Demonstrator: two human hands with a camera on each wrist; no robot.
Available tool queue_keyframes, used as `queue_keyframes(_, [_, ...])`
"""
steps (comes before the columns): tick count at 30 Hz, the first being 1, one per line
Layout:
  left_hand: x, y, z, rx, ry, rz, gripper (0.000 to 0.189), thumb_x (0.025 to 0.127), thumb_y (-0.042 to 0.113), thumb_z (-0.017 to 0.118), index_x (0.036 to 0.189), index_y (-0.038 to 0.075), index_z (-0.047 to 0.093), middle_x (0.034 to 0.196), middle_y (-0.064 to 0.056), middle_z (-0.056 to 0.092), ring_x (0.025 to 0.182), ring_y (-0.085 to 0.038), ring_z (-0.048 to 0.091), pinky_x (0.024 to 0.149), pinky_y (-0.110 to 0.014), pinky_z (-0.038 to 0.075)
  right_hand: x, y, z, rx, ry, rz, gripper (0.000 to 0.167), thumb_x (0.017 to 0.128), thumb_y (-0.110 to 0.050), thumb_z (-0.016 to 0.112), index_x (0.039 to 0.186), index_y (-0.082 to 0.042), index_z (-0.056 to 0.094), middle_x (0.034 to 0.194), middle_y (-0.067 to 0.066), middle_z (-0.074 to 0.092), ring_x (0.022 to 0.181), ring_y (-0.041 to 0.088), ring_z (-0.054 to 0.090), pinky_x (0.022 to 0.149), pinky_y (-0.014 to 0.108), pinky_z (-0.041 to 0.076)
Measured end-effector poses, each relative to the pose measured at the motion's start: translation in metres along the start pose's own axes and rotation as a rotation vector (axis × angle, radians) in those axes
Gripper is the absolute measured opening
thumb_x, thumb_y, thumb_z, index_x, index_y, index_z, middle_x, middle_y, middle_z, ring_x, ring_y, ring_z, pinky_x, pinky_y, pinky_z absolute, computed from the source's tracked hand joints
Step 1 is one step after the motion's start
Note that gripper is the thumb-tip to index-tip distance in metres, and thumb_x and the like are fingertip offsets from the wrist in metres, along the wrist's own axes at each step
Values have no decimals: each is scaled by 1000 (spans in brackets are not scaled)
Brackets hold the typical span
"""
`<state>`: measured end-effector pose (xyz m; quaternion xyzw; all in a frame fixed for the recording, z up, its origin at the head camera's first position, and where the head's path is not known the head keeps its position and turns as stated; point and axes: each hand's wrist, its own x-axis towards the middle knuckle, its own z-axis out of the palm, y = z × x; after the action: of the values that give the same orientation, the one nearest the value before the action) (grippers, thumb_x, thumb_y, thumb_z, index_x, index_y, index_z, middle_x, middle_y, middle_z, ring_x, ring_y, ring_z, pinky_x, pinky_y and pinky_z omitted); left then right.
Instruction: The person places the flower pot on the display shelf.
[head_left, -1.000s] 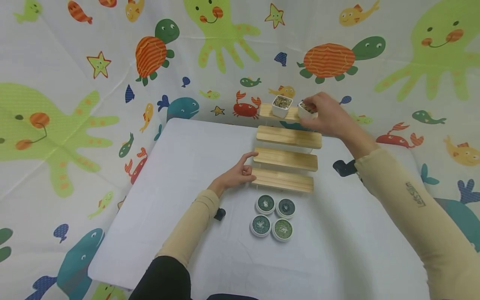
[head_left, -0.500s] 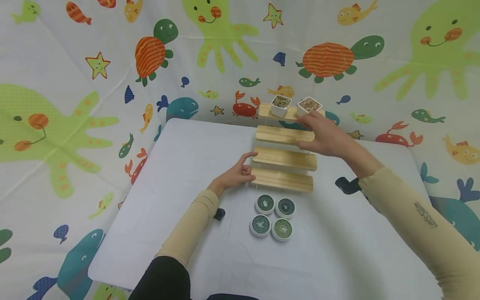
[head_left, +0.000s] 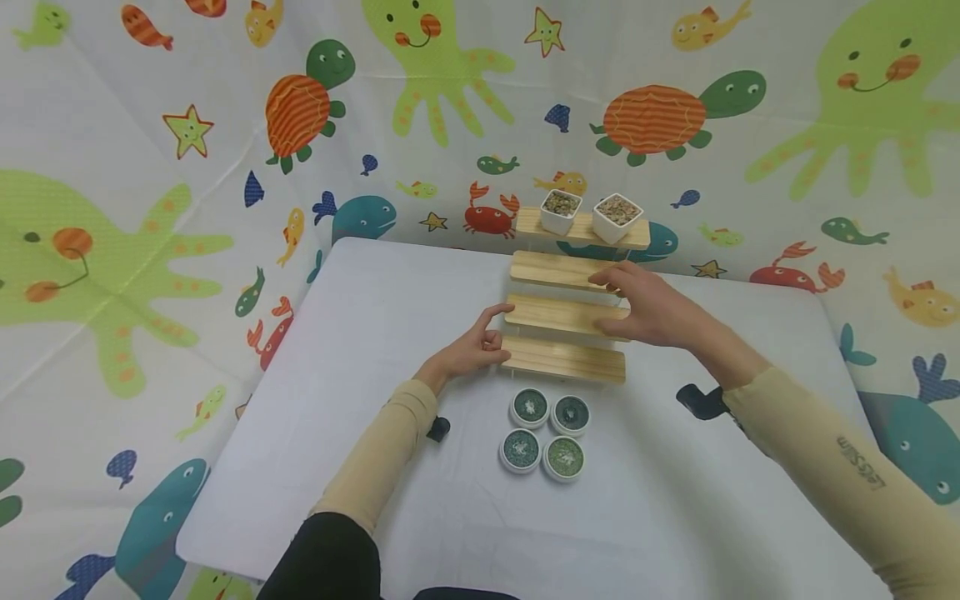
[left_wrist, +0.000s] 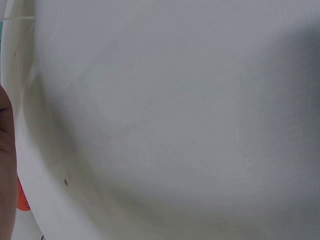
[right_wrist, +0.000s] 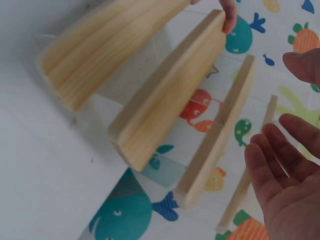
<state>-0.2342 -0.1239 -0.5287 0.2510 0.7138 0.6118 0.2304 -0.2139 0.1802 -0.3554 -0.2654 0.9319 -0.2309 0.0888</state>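
A four-tier wooden stand [head_left: 570, 317] with clear supports stands at the table's back. My left hand [head_left: 467, 350] holds its left end, index finger at the second-lowest board and thumb at the lowest; other fingers are curled. Only a strip of this hand [left_wrist: 7, 170] shows in the left wrist view. My right hand [head_left: 654, 307] is before the stand's right end, fingers apart and bent, holding nothing; the right wrist view shows its empty palm [right_wrist: 295, 195]. Two white square pots, one with greenish grains [head_left: 561, 210] and one with tan grains [head_left: 617, 217], sit on the top board.
Several round white tubs with green tops, one of them light green [head_left: 564, 458], stand in front of the stand on the white-covered table [head_left: 352, 333]. A cloth with sea animals [head_left: 450, 83] hangs right behind the table's back edge.
My right hand has let go of the tan-grain pot on the top board and moved down toward me, to the middle boards. The left hand has stayed in place.
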Motion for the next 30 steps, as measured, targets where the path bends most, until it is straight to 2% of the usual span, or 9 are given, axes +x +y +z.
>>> queue_keyframes(14, [0,-2,-1,11,1,6,80,92,-1,63,152,25,17,73,1,35,60,-10,33,57,-24,32,-26,6,41,54,-36,-18,53,82,-13,74,128,5,55,122,21,55,108,36,57,91,50,48])
queue_keyframes(30, [1,0,0,-4,-3,-8,82,92,-3,62,154,21,14,73,-3,34,59,-11,33,56,-25,32,-46,16,81,148,-57,-4,52,82,-16,75,126,2,56,121,19,58,105,34,59,89,48,49])
